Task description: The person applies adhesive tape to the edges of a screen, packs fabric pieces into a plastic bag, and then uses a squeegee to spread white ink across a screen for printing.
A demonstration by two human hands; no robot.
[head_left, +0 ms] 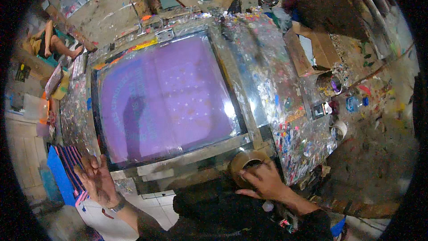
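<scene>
Holding a tape roll [240,158] near the lower right corner of the screen [178,93], the right hand [266,182] is clamped on its rim. The left hand [97,182], well apart, is raised by the lower left corner, fingers spread. The purple screen lies on the spattered table [285,78]; a box [327,49] and bottle [353,104] sit rightward.

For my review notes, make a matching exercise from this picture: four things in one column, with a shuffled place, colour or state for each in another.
Things
1. Left hand
2. Right hand
3. Framed screen
4. Cardboard box

Descriptions
A. Purple across its surface
B. In the picture's upper right
C. On the brown tape roll
D. Open, holding nothing visible

Right pairs: 1-D, 2-C, 3-A, 4-B
</scene>
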